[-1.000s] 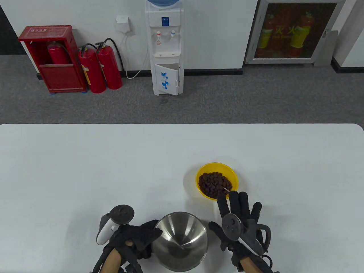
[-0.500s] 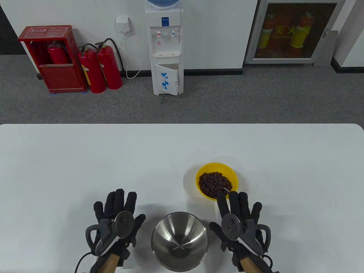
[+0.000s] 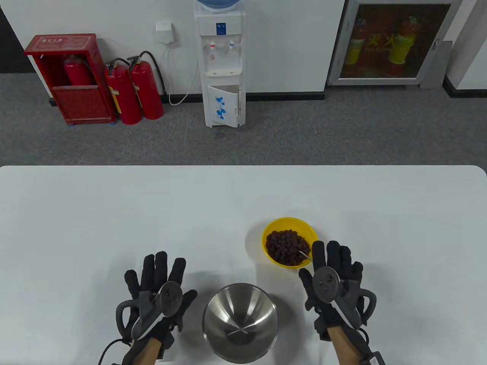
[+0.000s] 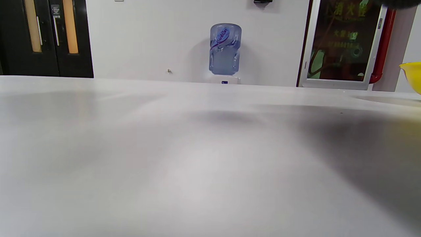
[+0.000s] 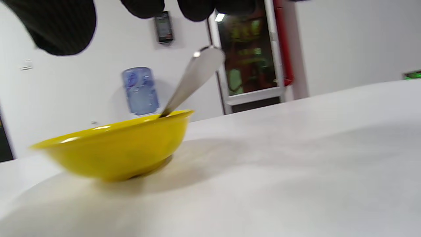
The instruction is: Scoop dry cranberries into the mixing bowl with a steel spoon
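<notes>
A yellow bowl (image 3: 290,242) full of dark dry cranberries (image 3: 286,246) sits right of centre on the white table. A steel spoon (image 3: 303,254) rests in it, handle leaning over the near right rim; the right wrist view shows the handle (image 5: 194,77) sticking up from the bowl (image 5: 115,148). An empty steel mixing bowl (image 3: 240,321) stands at the front edge. My right hand (image 3: 331,272) is open with fingers spread, just right of and below the yellow bowl, above the spoon handle, holding nothing. My left hand (image 3: 158,283) lies open and flat left of the mixing bowl.
The white table (image 3: 114,220) stretches wide to the left and back. Beyond its far edge are grey carpet, a water dispenser (image 3: 220,64) and red fire extinguishers (image 3: 133,91). The left wrist view shows bare tabletop (image 4: 197,158) and the yellow bowl's edge (image 4: 412,74).
My left hand let go of the mixing bowl's side and went flat on the table to its left. My right hand moved right and forward, closer to the spoon handle.
</notes>
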